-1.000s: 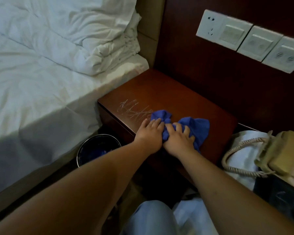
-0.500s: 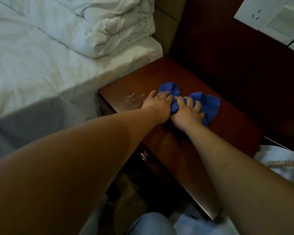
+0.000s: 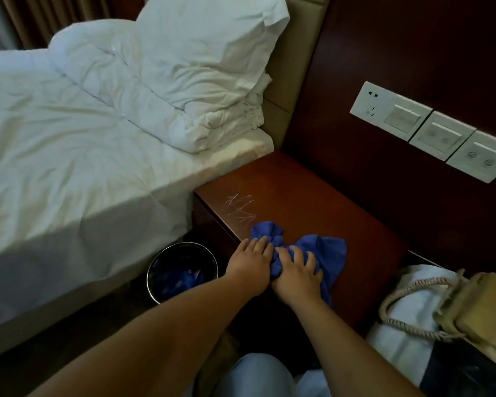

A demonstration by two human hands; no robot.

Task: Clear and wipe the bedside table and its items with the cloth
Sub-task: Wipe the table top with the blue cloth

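Note:
A crumpled blue cloth (image 3: 331, 252) lies on the dark reddish-brown bedside table (image 3: 312, 202), near its front edge. My left hand (image 3: 251, 263) and my right hand (image 3: 297, 272) sit side by side on the cloth, fingers curled into its folds and pressing it onto the wood. Pale scratch marks (image 3: 241, 209) show on the tabletop just left of the cloth. The rest of the tabletop is bare wood.
A white bed (image 3: 78, 156) with a bunched duvet and pillow borders the table on the left. A round bin (image 3: 182, 272) stands on the floor below. A beige corded telephone (image 3: 476, 308) rests on white towels (image 3: 413, 319) at right. Wall sockets and switches (image 3: 430, 130) are above.
Both hands have drawn the cloth back from the middle of the tabletop toward its front edge. The view has pulled back and up, showing the bin, phone and switches again.

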